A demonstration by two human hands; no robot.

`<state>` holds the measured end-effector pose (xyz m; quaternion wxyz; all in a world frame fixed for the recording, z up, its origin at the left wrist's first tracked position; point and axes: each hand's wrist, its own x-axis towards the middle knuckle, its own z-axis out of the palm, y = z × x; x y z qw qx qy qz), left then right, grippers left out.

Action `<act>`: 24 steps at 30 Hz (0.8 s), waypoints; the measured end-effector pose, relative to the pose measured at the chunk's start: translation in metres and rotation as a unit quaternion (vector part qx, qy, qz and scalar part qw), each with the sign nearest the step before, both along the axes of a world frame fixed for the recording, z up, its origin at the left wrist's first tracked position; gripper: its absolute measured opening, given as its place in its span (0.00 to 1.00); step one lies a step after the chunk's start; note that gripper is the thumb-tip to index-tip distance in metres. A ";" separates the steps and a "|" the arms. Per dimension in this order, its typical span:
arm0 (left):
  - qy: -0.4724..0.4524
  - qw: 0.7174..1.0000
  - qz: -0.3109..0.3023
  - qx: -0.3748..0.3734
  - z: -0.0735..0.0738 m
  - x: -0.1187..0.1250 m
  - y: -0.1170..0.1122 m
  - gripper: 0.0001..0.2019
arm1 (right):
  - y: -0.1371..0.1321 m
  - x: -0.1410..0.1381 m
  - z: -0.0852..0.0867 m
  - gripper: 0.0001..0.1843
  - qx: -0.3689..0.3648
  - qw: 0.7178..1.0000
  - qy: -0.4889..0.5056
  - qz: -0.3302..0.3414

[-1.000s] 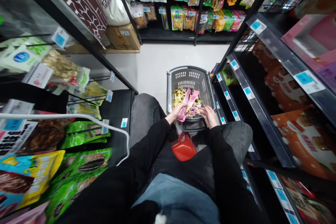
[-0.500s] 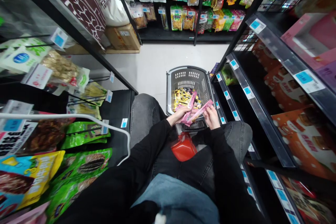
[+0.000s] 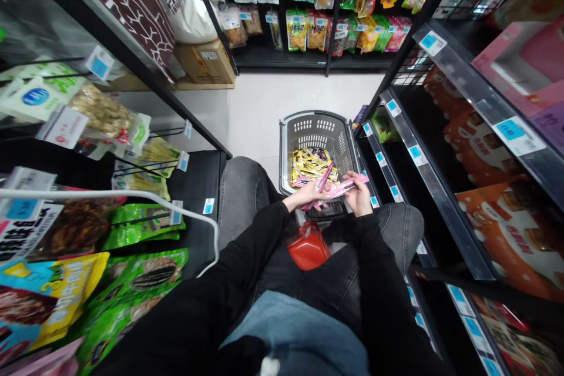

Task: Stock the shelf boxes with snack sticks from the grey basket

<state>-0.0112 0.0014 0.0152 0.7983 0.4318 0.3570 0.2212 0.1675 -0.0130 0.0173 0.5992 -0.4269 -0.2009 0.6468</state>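
My left hand (image 3: 306, 195) is closed around a slim pink snack packet (image 3: 325, 178) that points up and away. My right hand (image 3: 360, 198) pinches another long pink packet (image 3: 340, 190), which lies slantwise between both hands. Both are held over the near end of a grey shopping basket (image 3: 304, 136) on the floor between my knees. Inside the basket lie several small yellow packets (image 3: 311, 161), with more pink ones among them near the front. A red plastic piece (image 3: 309, 248) sits between my legs, below my hands; its kind is unclear.
Shelves with price tags and orange boxes (image 3: 506, 235) rise close on my right. Hanging snack bags (image 3: 106, 111) and green bags (image 3: 145, 276) line the left, where a white cable (image 3: 145, 192) crosses. A cardboard box (image 3: 207, 64) stands ahead on the left, near the back rack.
My right hand has turned and shifted slightly, and its pink packet now lies flatter, its end further right. My left hand has moved a little to the right; the basket has stayed put.
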 end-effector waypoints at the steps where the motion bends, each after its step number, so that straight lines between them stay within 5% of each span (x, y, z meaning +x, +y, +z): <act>1: 0.003 1.000 0.008 0.004 0.000 0.000 0.000 0.22 | 0.000 0.000 0.000 0.11 0.000 1.000 -0.006 0.000; 7: 0.049 0.996 0.005 0.080 -0.005 0.001 0.003 0.19 | -0.002 -0.002 -0.002 0.21 0.025 0.998 -0.057 0.033; 11: 0.101 0.981 0.009 0.165 -0.013 0.003 0.007 0.14 | -0.001 -0.004 -0.013 0.26 0.025 0.982 -0.189 0.006; 17: 0.186 0.946 0.058 0.258 -0.017 0.007 0.003 0.09 | 0.003 -0.007 -0.041 0.24 -0.078 0.877 -0.455 -0.134; 20: 0.209 0.935 0.061 0.280 -0.016 0.010 -0.003 0.08 | 0.003 -0.018 -0.048 0.17 -0.089 0.896 -0.411 -0.139; 24: 0.123 0.979 -0.036 0.157 -0.016 0.012 -0.006 0.14 | 0.003 -0.029 -0.049 0.10 -0.079 0.966 -0.232 -0.081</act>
